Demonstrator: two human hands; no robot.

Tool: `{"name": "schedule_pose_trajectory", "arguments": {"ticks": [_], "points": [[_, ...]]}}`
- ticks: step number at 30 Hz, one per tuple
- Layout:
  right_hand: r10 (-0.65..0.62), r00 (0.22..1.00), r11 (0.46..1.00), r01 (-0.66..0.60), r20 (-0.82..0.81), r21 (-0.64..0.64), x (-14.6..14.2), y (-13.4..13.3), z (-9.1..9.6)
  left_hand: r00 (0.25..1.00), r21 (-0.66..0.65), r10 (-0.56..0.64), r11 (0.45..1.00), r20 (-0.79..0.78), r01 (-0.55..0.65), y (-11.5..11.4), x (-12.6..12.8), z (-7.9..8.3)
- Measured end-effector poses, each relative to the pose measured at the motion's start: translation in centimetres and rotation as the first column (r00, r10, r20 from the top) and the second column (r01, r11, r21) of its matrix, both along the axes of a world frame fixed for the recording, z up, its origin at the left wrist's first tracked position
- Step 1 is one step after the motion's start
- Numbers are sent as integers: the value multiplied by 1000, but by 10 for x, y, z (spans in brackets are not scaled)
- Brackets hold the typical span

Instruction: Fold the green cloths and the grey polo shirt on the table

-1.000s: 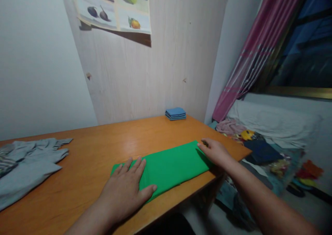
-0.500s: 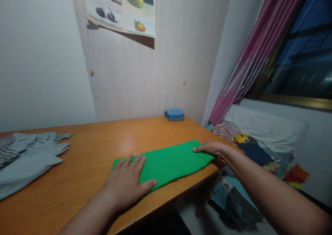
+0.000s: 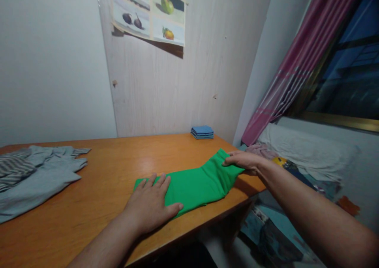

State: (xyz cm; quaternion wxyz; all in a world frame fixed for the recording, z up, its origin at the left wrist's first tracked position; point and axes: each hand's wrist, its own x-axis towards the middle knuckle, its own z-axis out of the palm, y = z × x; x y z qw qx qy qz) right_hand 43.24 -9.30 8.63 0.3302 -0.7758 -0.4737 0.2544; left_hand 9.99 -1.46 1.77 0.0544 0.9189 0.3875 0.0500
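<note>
A green folded cloth (image 3: 189,189) lies lengthwise near the front edge of the wooden table (image 3: 97,201). My left hand (image 3: 154,205) presses flat on its left end, fingers spread. At the other end my right hand (image 3: 242,161) grips the cloth, thumb on top and the other fingers underneath. That end is raised off the table and bends upward, with creases where it lifts. Whether the cloth is a garment cannot be made out in its folded form.
Grey and striped clothes (image 3: 44,177) lie loosely at the table's left. A neat blue folded stack (image 3: 202,132) sits at the far right corner. Beyond the table's right edge are a white cover (image 3: 310,149) and heaped fabrics below a window with a pink curtain (image 3: 284,78).
My right hand has lifted the right end of the green cloth, which lay flat before. My left hand stays pressed on the left end. The view has shifted slightly.
</note>
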Motion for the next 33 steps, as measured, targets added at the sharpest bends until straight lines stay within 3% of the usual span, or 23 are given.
{"name": "schedule_pose_trajectory", "arguments": {"ticks": [3,6,13,18,20,22,24,26,28,30,33], "points": [[210,937,974,-225,-280,-20,-23,8,12,1000,0,-1,1000,1,1,-1,0,1],[284,899,952,-305,-332,-12,-49,17,14,1000,-5,-4,1000,7,4,-1,0,2],[372,928,907,-363,3,-212,-104,32,2,999,-21,1,1000,32,0,-2,0,1],[420,907,868,-395,20,-299,-119,37,-18,999,-22,-8,1000,41,8,-3,1,0],[420,907,869,-411,-28,-276,-118,39,-25,999,-19,-5,1000,41,6,-3,1,0],[418,908,891,-403,30,-208,-115,41,-30,999,-17,-2,1000,48,3,-4,0,0],[413,874,911,-403,255,-91,-112,40,-36,998,-18,-1,1000,55,2,-4,0,0],[352,791,906,-422,500,32,-111,37,-43,998,-19,-3,1000,59,4,-4,0,-1],[301,725,888,-450,620,94,-113,33,-51,998,-18,-5,1000,59,6,-4,0,-2],[318,699,873,-479,641,89,-116,30,-58,998,-19,-7,1000,60,8,-4,0,-2],[416,672,860,-509,613,-25,-122,29,-65,998,-26,-4,1000,56,5,-6,0,0]]}}
